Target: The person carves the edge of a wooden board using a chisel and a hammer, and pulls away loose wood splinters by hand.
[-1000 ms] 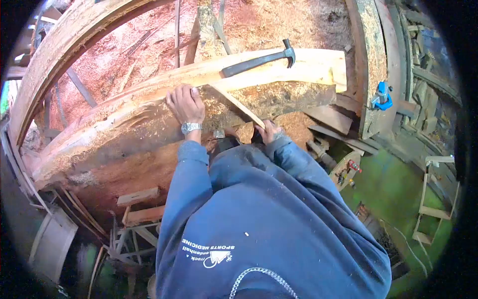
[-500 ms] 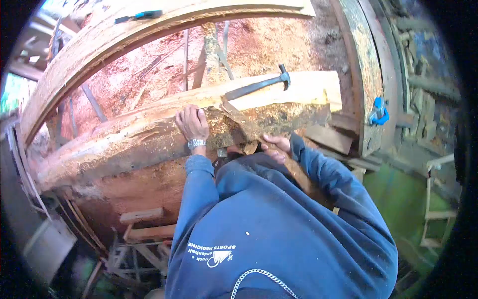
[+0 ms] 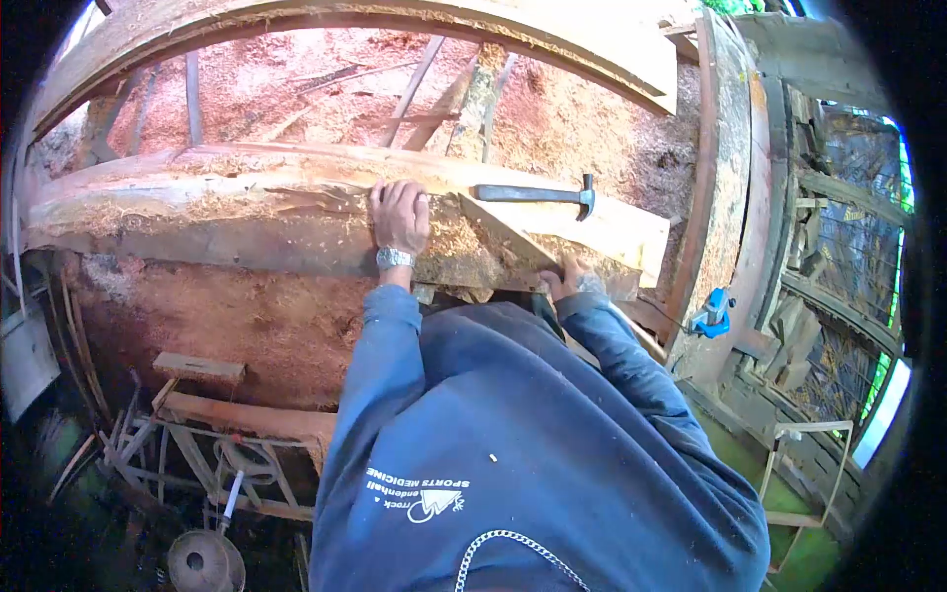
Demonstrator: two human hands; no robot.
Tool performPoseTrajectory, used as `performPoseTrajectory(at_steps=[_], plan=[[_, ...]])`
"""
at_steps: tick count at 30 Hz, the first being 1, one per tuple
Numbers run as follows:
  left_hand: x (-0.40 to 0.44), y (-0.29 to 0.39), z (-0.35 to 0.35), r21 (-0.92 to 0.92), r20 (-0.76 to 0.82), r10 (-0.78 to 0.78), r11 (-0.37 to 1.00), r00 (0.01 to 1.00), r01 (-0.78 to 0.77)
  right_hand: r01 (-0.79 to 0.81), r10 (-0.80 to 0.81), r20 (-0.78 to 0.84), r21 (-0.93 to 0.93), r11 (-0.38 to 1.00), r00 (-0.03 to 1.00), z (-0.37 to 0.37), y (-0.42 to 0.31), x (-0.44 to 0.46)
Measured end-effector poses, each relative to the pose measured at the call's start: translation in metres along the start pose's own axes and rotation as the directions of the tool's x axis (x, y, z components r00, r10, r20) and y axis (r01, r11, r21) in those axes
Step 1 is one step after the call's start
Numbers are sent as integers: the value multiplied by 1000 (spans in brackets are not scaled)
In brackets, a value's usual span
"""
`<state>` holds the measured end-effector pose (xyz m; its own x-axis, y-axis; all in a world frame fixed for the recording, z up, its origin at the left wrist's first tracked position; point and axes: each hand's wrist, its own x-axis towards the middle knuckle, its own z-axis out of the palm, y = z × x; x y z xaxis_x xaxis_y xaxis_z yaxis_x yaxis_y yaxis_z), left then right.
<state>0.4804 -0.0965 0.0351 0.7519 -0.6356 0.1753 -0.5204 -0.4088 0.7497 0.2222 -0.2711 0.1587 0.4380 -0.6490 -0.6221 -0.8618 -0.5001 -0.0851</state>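
Observation:
A hammer [image 3: 533, 194] with a dark handle lies on the pale top face of a thick timber beam [image 3: 286, 239], which is strewn with wood shavings. My left hand [image 3: 400, 219], with a metal watch at the wrist, rests on the beam's near upper edge, fingers stretched out flat on the wood. To its right, my right hand [image 3: 572, 275] grips a narrow wooden board [image 3: 508, 235]. This board slants across the beam, its far tip close to the hammer's handle. Part of it is hidden behind my right sleeve.
Beyond the beam runs a long curved plank [image 3: 375, 18]. Reddish sawdust [image 3: 326, 94] covers the ground. A blue tool [image 3: 712, 314] sits on the plank at right. At lower left are a wooden frame [image 3: 247, 414] and a round fan-like object [image 3: 205, 562].
The view has shifted, bringing the fan-like object into sight. My right hand now sits farther forward along the board, against the beam's near side. My left hand stays on the beam.

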Motion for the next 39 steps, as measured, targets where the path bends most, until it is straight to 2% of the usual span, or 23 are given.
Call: performPoseTrajectory(at_steps=[1, 5, 7, 9, 10, 11, 12, 13, 14, 17, 18, 20, 22, 25, 26, 27, 28, 30, 31, 33, 36, 38, 39], plan=[[-3, 0, 2, 3, -1, 4, 1000, 1000, -4, 144, -154, -226, -63, 988, 962, 10, 2, -5], [-3, 0, 7, 77, -96, 54, 996, 994, -47, 164, -169, -5, -227, 960, 986, 22, 11, -7], [-5, -1, 8, 96, -73, 57, 994, 996, -50, 290, -315, -56, -265, 920, 947, 86, 66, 25], [-2, -1, 8, 101, -64, 60, 993, 996, -54, 270, -261, 161, -37, 962, 952, 90, 71, 47], [-2, 0, 7, 95, -63, 54, 994, 997, -48, 109, -175, 423, 176, 978, 889, 65, 53, 53], [-4, 1, 7, 92, -64, 42, 995, 997, -36, -105, -260, 679, 446, 889, 687, 59, 50, 59], [-6, 2, 7, 95, -65, 30, 995, 997, -23, -434, -315, 858, 485, 759, 406, 54, 46, 64], [-7, 2, 8, 100, -65, 23, 995, 998, -17, -754, -564, 822, 418, 507, 76, 56, 46, 69], [-3, 1, 9, 105, -71, 22, 994, 997, -15, -951, -805, 575, 143, 276, -147, 55, 43, 79], [0, 2, 9, 140, -49, -11, 990, 999, 18, -981, -759, 646, 83, 178, -83, 16, 27, 71], [1, 2, 9, 161, -47, -20, 987, 999, 27, -963, -845, 512, 111, 246, -157, 28, 30, 81], [-5, -2, 16, 214, -78, 5, 977, 997, 11, -989, -930, 340, -94, 116, -141, 15, 16, 67], [-4, -11, 23, 296, -112, 16, 955, 994, 18, -971, -960, 154, 8, 237, -233, -38, -37, 58], [-5, 6, 19, 212, -7, -128, 969, 992, 126, -613, -949, 294, 773, 165, 114, -111, -121, 109], [-5, -1, 23, 216, -54, -119, 968, 991, 128, -447, -780, 421, 871, 205, 463, -122, -143, 125], [-4, -6, 34, 309, -166, -31, 948, 986, 82, -238, -671, 431, 901, 364, 603, -128, -160, 146], [-3, -8, 28, 330, 8, -139, 935, 990, 129, -42, -555, 380, 849, 526, 739, -130, -175, 164], [0, 3, 20, 375, -4, -117, 921, 993, 110, 27, -416, 398, 696, 718, 818, -111, -189, 198], [2, 6, 19, 360, -21, -102, 927, 995, 103, 209, -456, 381, 537, 817, 804, -92, -187, 230], [2, 2, 21, 338, -69, -82, 936, 994, 100, 575, -637, 191, 296, 763, 747, -69, -188, 252], [-4, 5, 16, 399, -38, -81, 913, 996, 90, 682, -705, 281, 191, 706, 651, -45, -234, 270], [-2, -1, 18, 307, -103, -74, 946, 992, 102, 702, -735, 169, 220, 677, 656, -23, -276, 291], [-5, -5, 23, 335, -235, -11, 938, 972, 92, 801, -806, -80, 200, 564, 587, -20, -301, 286]])
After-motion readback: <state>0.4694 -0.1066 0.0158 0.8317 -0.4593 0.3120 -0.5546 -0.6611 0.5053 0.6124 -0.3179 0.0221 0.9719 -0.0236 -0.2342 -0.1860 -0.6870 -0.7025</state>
